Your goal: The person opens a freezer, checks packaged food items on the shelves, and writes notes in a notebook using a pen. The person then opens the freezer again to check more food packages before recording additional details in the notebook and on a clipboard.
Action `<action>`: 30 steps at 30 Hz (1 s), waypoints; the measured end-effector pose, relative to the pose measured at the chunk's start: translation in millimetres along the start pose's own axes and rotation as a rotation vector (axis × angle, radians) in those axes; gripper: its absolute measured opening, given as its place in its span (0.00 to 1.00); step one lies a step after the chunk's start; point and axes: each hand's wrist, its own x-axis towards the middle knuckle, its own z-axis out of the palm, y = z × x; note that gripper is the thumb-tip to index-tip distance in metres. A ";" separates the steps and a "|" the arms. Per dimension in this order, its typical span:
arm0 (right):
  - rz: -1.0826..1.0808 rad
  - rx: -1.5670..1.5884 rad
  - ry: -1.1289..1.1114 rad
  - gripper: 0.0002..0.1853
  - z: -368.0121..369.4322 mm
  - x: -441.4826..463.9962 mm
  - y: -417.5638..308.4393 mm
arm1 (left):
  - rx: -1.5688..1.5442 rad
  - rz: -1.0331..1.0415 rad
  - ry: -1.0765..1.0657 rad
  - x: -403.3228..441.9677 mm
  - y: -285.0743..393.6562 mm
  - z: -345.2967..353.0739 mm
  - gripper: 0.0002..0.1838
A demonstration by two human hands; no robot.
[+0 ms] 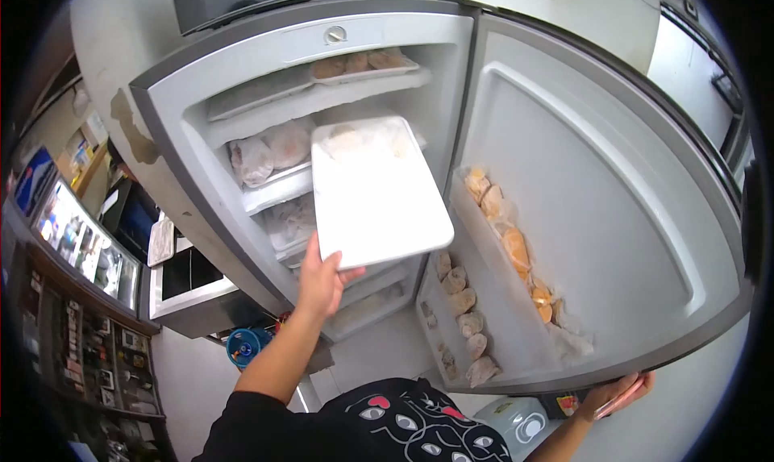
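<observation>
My left hand point(322, 285) grips the near left corner of a white plastic tray point(383, 212), thumb on top. Its near part is bare, while a few pale, plastic-wrapped pieces point(347, 142) lie at the far end. The tray is held out before the open upright freezer point(302, 39), overlapping its shelves. At the outer edge of the freezer door point(597, 180) is my right hand point(621, 395), with its fingers bent round a thin, pale-edged thing that I cannot make out.
Shelves hold bagged food point(270, 151) and another tray of pieces point(363, 63). Door racks carry several wrapped orange pieces point(516, 248) and brown bundles point(461, 301). A water bottle point(516, 422) stands below the door. A blue gas cylinder point(244, 347) and a display case point(89, 236) are on the left.
</observation>
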 end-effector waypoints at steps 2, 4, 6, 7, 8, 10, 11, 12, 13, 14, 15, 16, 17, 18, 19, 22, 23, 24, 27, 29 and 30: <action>-0.047 -0.057 -0.007 0.20 -1.5 1.3 -0.8 | 0.041 -0.012 0.014 -24.7 -5.8 -5.6 0.27; 0.002 -0.018 -0.027 0.18 -2.2 2.6 -14.3 | 0.019 -0.044 0.015 -45.3 -11.3 -13.3 0.28; -0.141 -0.120 -0.082 0.16 -6.3 4.7 -19.4 | 0.002 -0.065 0.014 -61.0 -14.9 -19.9 0.28; -0.243 -0.198 -0.114 0.16 -11.6 7.4 -15.0 | -0.005 -0.071 0.016 -68.7 -16.0 -22.5 0.29; -0.284 -0.175 -0.111 0.16 -14.3 8.6 -11.0 | -0.012 -0.079 0.019 -76.0 -17.5 -25.6 0.29; -0.302 -0.031 -0.069 0.17 -9.9 13.1 -25.6 | -0.016 -0.094 0.015 -86.9 -22.1 -35.1 0.31; -0.275 0.092 -0.030 0.17 -7.7 15.0 -32.8 | -0.013 -0.087 0.016 -92.5 -25.3 -39.6 0.32; -0.363 0.072 -0.014 0.17 -14.1 18.6 -25.0 | -0.009 -0.080 0.016 -97.8 -28.1 -43.8 0.32; -0.452 0.053 0.002 0.17 -26.2 24.9 -6.3 | -0.010 -0.077 0.019 -102.8 -30.3 -47.8 0.32; -0.541 0.034 0.021 0.18 -33.5 30.0 3.2 | -0.010 -0.073 0.021 -107.4 -32.2 -51.3 0.33; -0.736 0.112 -0.062 0.16 -17.5 29.6 -62.8 | -0.011 -0.070 0.023 -111.7 -33.3 -54.2 0.33; -0.730 0.194 -0.078 0.15 -1.7 19.1 -84.5 | -0.020 -0.072 0.028 -115.5 -33.9 -57.0 0.33; -0.722 0.273 -0.092 0.14 11.0 7.8 -95.9 | -0.028 -0.076 0.031 -119.1 -33.7 -58.9 0.34; -0.714 0.348 -0.105 0.13 21.2 -1.9 -104.2 | -0.036 -0.080 0.031 -122.4 -33.4 -60.2 0.34; -0.751 0.279 -0.291 0.12 27.4 -8.0 -111.1 | -0.049 -0.095 0.024 -125.7 -32.0 -62.0 0.35; -0.684 0.322 -0.762 0.11 66.5 -33.5 -147.3 | -0.073 -0.136 -0.009 -133.5 -30.0 -67.1 0.36; -0.650 0.370 -0.856 0.11 82.5 -44.6 -152.8 | -0.066 -0.144 -0.016 -135.5 -30.2 -69.1 0.37; -0.678 0.398 -0.882 0.11 98.3 -54.0 -157.9 | -0.059 -0.150 -0.022 -137.4 -30.1 -70.4 0.37; -0.731 0.396 -1.017 0.11 134.9 -70.6 -178.3 | -0.012 -0.156 -0.082 -145.3 -29.1 -73.7 0.37; -0.827 0.388 -1.049 0.10 159.1 -78.5 -190.1 | -0.003 -0.142 -0.095 -149.0 -37.0 -80.3 0.36; -0.869 0.382 -1.057 0.12 168.2 -82.8 -197.9 | 0.002 -0.135 -0.100 -150.0 -39.4 -81.9 0.35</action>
